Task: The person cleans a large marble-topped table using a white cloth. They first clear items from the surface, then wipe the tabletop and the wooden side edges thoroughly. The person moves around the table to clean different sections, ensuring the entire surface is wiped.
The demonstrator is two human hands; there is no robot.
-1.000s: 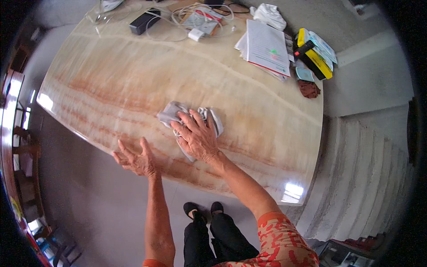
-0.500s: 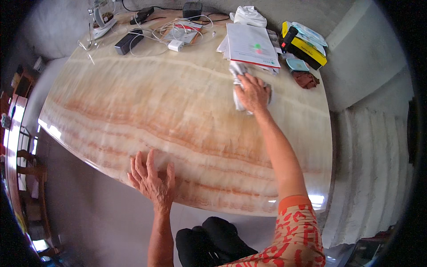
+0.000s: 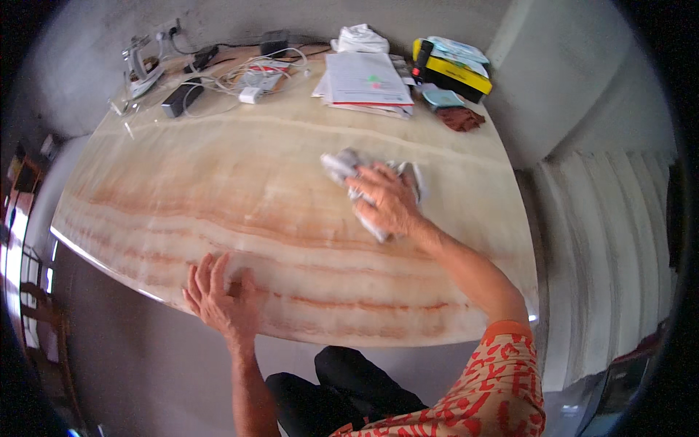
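Observation:
My right hand (image 3: 389, 198) presses a crumpled white and grey cloth (image 3: 338, 166) onto the glossy marble-patterned table (image 3: 240, 175), right of its middle. Cloth sticks out past the fingers on several sides, and the part under the palm is hidden. At the table's near edge, my left hand (image 3: 224, 297) rests on the top with its fingers spread, holding nothing. Bands of orange and brown run across the surface between the two hands.
Along the back stand a stack of papers (image 3: 368, 80), a white bundle (image 3: 360, 38), a yellow and black box (image 3: 453, 71) and a brown cloth (image 3: 460, 119). Tangled white cables (image 3: 240, 76), a black power adapter (image 3: 182, 98) and a metal stand (image 3: 138, 69) occupy the back left.
My right hand has drawn the cloth nearer and a little left, away from the papers. The whole view has shifted slightly; my left hand still rests at the near edge.

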